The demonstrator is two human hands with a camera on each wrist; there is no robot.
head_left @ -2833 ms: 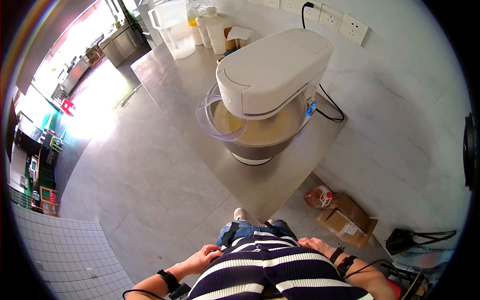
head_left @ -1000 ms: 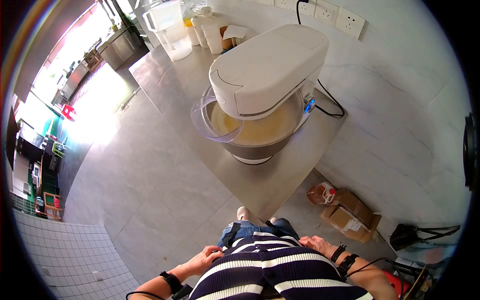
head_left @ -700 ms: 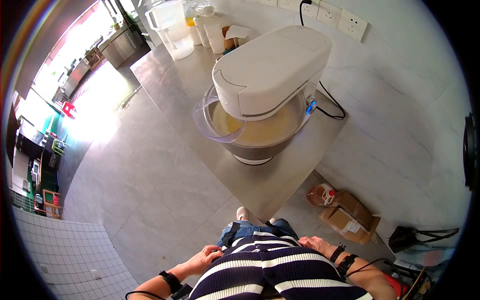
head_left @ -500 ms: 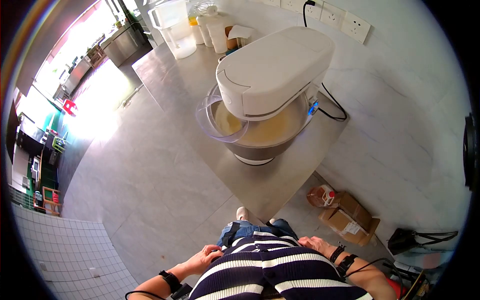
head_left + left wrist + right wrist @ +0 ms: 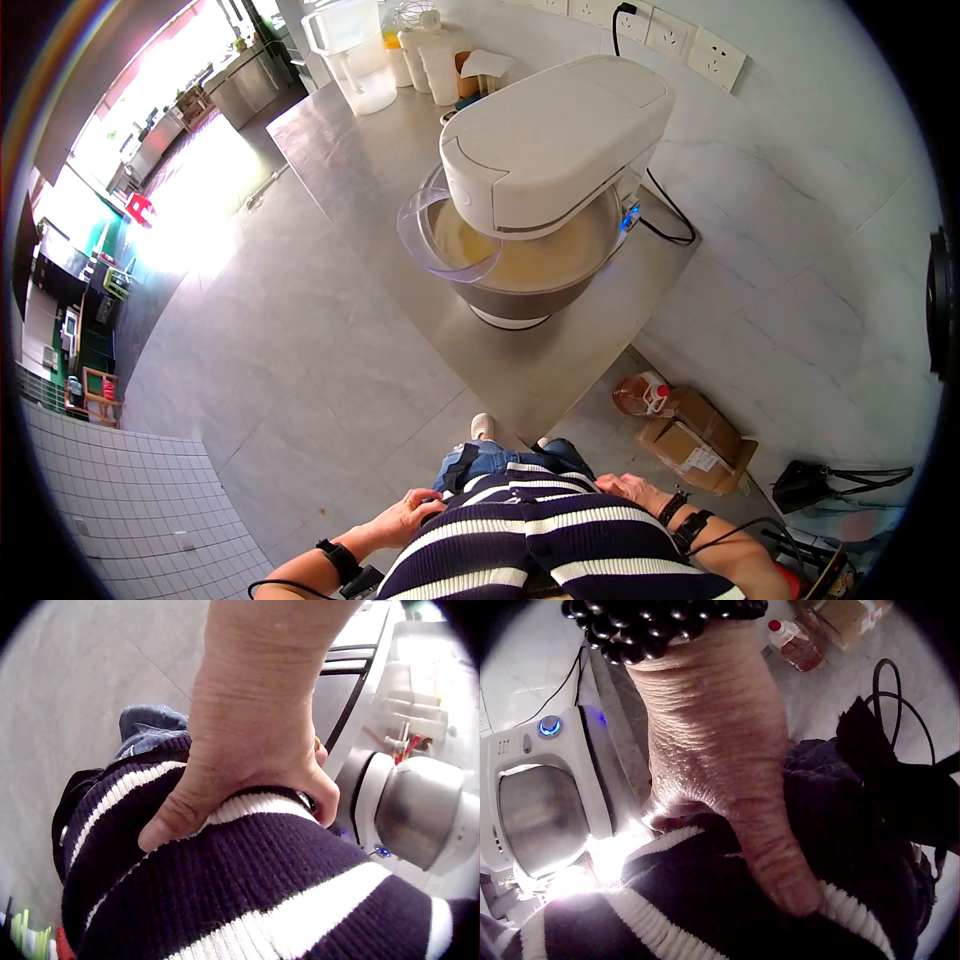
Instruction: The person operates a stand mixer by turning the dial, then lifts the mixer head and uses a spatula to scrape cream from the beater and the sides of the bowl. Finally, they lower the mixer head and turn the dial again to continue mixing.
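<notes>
While both hands lay low against the navy-and-white striped, ribbed knit top [image 5: 530,535], the head view showed the left grip [image 5: 405,515] relaxed at its left side and the right grip [image 5: 632,488] at its right, neither holding an object. Ahead of both grips and well apart from them, the bulky white stand mixer [image 5: 560,140] stood on the steel surface [image 5: 515,375], its round metal bowl [image 5: 530,303] containing a pale yellow mixture [image 5: 545,262]. The machine looked heavy and stiff, best taken by its body or base; the bowl would likely be smooth and slippery, and the clear plastic guard [image 5: 414,240] jutting toward the left grip's side seemed too thin to lift by. Beyond stood a translucent plastic pitcher [image 5: 365,80]; a thin black power cord [image 5: 678,212] curved behind the mixer and could snag. Right of the right grip, an open brown cardboard box [image 5: 700,430] sat on the floor.

In the left wrist view, the thumb was spread from the fingers, resting on the soft, stretchy knit.

In the right wrist view, the thumb lay extended across the knit, the other fingertips partly hidden, below a black bead bracelet [image 5: 667,619]; the mixer's blue-lit knob [image 5: 550,726] showed beyond the fingers.
</notes>
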